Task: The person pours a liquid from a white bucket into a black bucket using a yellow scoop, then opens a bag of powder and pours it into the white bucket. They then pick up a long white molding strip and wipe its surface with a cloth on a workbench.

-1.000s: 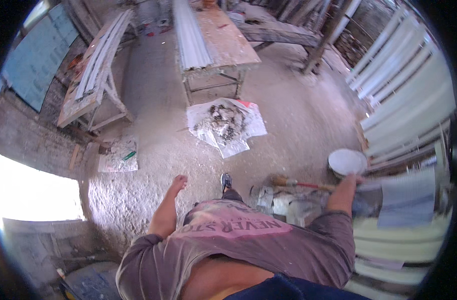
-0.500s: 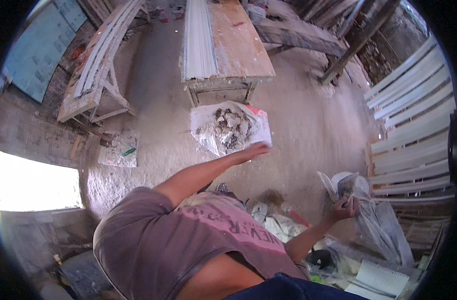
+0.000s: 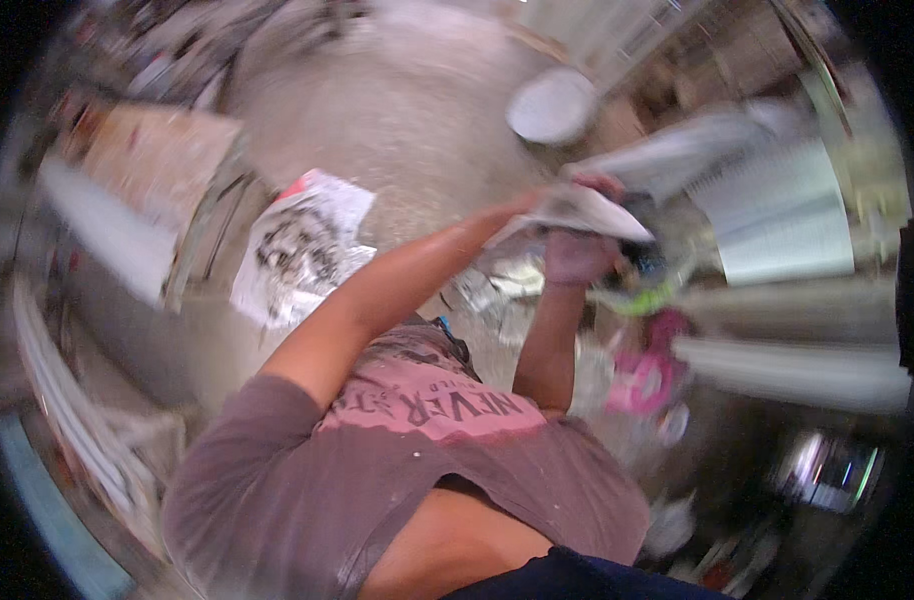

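Both my hands are together in front of me, right of the middle, at a whitish, crumpled plastic sack (image 3: 602,213). My left hand (image 3: 599,184) reaches across to its far side, its fingers curled round the edge and partly hidden. On the near side, my right hand (image 3: 580,258) is closed on the sack. Some of the sack trails away to the right, smeared by motion. A round white bucket or lid (image 3: 552,106) stands on the floor beyond my hands. To the right lies a white notebook (image 3: 777,215).
A sheet with a heap of grey-white rubble (image 3: 302,250) lies on the floor at left, beside a wooden table (image 3: 152,165) with white strips. Pink plastic (image 3: 645,375) and long white strips (image 3: 797,375) are at right. A white-striped bench (image 3: 87,430) stands at far left.
My view has swung to the right, so the table and rubble now sit at left. My left hand has come over from near the rubble sheet to the sack that my right hand held.
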A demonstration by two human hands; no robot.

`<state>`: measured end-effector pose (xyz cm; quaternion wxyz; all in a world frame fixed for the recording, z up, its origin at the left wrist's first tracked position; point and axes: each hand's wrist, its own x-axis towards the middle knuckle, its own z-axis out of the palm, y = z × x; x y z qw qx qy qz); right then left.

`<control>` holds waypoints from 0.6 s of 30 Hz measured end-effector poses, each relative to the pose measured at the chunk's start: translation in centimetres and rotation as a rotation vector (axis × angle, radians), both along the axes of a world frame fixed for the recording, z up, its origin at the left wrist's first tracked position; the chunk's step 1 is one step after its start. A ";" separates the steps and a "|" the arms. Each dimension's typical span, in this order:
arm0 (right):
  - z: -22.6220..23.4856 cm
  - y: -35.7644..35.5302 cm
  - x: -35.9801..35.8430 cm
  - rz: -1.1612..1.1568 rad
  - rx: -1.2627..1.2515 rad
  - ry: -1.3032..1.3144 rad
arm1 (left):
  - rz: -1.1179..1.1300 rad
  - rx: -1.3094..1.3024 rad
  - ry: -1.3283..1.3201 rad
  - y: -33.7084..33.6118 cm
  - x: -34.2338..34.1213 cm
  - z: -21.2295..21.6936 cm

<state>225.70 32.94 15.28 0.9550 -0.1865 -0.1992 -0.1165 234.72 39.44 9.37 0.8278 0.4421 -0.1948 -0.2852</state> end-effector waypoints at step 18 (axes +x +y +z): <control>-9.8 -8.8 7.1 -0.960 -1.179 0.723 | -0.126 -0.445 0.407 4.8 1.0 5.6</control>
